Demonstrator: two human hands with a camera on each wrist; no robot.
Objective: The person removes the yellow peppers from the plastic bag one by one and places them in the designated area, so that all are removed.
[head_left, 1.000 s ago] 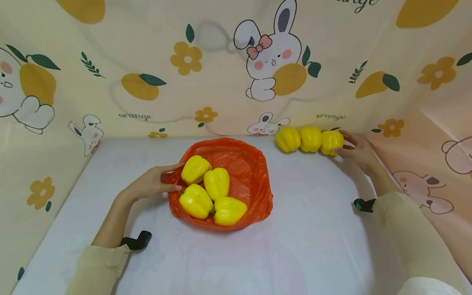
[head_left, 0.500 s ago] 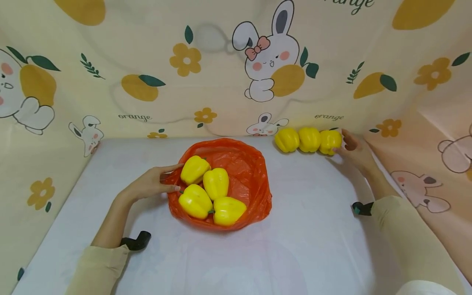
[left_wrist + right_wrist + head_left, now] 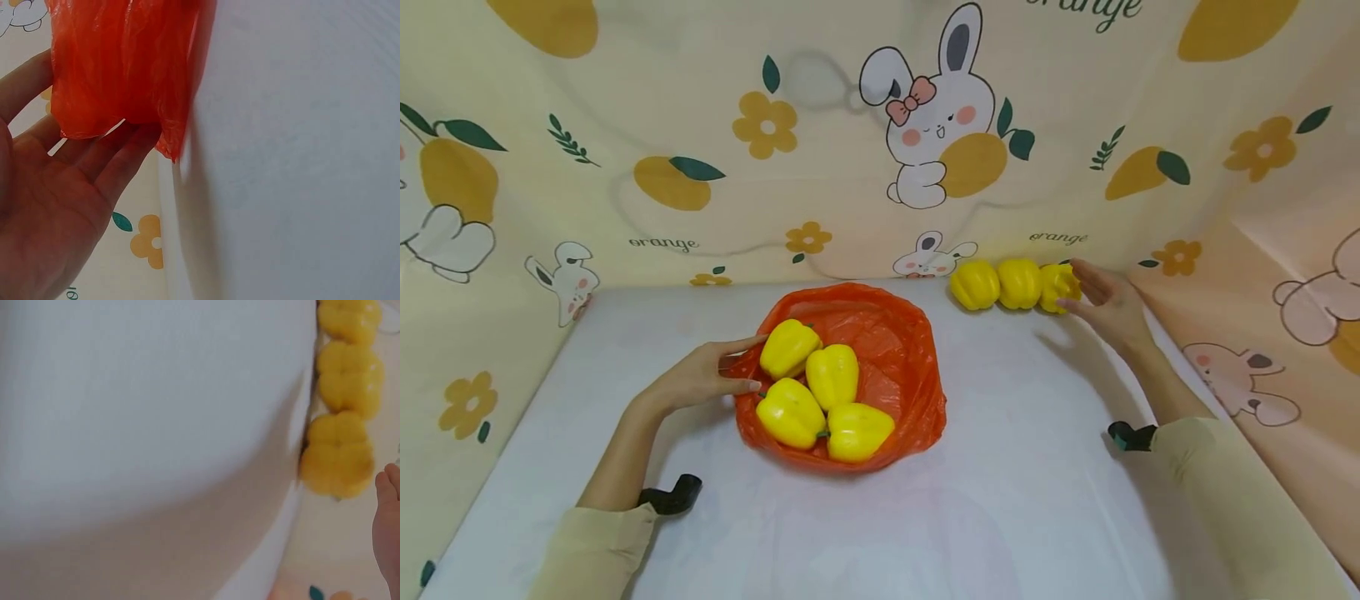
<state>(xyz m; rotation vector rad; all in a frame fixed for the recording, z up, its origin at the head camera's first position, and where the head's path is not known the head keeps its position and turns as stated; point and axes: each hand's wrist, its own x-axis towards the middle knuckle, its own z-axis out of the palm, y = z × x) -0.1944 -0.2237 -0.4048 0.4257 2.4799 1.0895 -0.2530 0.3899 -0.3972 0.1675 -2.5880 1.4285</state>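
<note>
- A thin, crinkled orange-red plastic bag [image 3: 931, 400] lies open on the smooth white counter [image 3: 1015, 500], its rim a loose, rounded ring.
- Four glossy, yellow, lobed bell peppers with green stems [image 3: 832, 377] show inside, grouped toward the bag's left and front; bare plastic shows at its back right.
- Three more yellow bell peppers in a row [image 3: 1019, 283] stand side by side at the counter's back edge, right of the bag.
- The left hand [image 3: 700, 377] touches the bag's left side, its grip spread wide, fingers extended along the wrinkled plastic.
- The right hand [image 3: 1112, 310] is just beside the row's rightmost pepper; its grip is wide, thumb and fingers apart, holding nothing.
- Cream cloth printed with rabbits and oranges [image 3: 715, 92] meets the counter's back and side edges.
- White surface stretches before the bag and between it and the right forearm.
</note>
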